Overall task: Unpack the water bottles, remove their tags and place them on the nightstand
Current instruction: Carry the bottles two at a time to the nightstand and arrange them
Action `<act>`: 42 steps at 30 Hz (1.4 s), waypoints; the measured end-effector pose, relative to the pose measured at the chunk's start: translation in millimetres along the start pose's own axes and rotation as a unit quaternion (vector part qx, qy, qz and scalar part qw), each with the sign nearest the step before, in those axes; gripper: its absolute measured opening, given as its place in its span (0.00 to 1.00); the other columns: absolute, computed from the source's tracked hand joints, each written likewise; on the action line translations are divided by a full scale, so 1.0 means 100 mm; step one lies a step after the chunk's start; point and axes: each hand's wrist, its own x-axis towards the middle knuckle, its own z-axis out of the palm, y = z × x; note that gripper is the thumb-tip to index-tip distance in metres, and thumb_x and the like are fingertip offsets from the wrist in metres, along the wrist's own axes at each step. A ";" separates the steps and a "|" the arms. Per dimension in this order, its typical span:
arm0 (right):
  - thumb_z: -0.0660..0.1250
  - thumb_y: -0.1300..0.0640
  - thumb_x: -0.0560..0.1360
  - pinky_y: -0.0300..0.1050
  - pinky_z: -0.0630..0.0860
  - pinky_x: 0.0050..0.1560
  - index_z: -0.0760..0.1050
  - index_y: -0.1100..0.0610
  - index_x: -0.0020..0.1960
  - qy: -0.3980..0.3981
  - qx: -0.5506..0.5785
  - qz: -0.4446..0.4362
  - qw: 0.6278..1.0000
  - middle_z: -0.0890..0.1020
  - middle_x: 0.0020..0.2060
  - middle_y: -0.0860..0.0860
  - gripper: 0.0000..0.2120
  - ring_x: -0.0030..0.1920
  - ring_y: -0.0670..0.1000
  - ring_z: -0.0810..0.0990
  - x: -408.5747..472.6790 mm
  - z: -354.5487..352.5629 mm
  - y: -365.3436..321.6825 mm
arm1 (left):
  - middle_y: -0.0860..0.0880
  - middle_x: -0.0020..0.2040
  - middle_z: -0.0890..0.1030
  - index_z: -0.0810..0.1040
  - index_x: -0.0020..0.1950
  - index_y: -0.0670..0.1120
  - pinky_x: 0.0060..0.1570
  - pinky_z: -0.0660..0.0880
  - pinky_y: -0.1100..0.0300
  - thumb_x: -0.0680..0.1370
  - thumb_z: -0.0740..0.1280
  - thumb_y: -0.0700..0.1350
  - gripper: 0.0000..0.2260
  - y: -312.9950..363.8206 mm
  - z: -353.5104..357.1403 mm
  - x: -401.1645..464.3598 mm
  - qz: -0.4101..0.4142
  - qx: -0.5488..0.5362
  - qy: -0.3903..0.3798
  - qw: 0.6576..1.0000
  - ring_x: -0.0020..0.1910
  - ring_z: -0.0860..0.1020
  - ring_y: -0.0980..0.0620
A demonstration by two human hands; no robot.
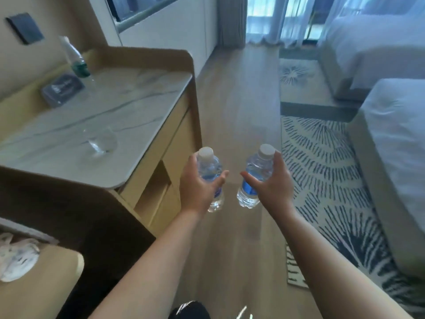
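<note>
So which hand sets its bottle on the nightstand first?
Likely left: the left hand and its bottle are beside the marble nightstand; the right hand is over the floor.

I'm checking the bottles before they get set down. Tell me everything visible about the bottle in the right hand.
The bottle in the right hand is small, clear plastic with ribbed walls, a white screw cap on top and a blue label around its lower middle. It looks full of water. It is upright, tilted slightly, held in the air above the wooden floor. The right hand grips its upper body, thumb across the front. No hanging tag is visible.
</note>
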 end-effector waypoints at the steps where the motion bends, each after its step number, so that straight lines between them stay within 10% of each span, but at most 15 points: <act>1: 0.78 0.45 0.63 0.34 0.66 0.45 0.68 0.50 0.63 0.009 -0.005 0.007 1.000 0.79 0.55 0.48 0.33 0.51 0.46 0.76 0.11 -0.04 0.08 | 0.52 0.52 0.80 0.72 0.59 0.50 0.52 0.78 0.48 0.65 0.79 0.55 0.28 0.01 0.14 0.10 0.003 -0.001 -0.013 1.000 0.51 0.80 0.52; 14: 0.77 0.46 0.65 0.55 0.77 0.52 0.68 0.54 0.61 0.094 -0.044 0.071 0.992 0.79 0.55 0.52 0.31 0.54 0.55 0.79 2.26 0.21 0.81 | 0.49 0.53 0.80 0.72 0.61 0.48 0.53 0.78 0.50 0.65 0.79 0.55 0.30 -0.18 1.89 2.21 0.071 -0.017 -0.135 0.988 0.51 0.80 0.50; 42: 0.77 0.46 0.66 0.53 0.77 0.54 0.67 0.55 0.62 0.176 -0.046 0.141 0.973 0.77 0.55 0.53 0.31 0.54 0.54 0.78 7.89 -0.18 2.98 | 0.52 0.51 0.78 0.74 0.60 0.46 0.48 0.70 0.73 0.64 0.80 0.51 0.28 0.39 6.49 6.56 0.148 -0.040 -0.238 0.959 0.48 0.77 0.55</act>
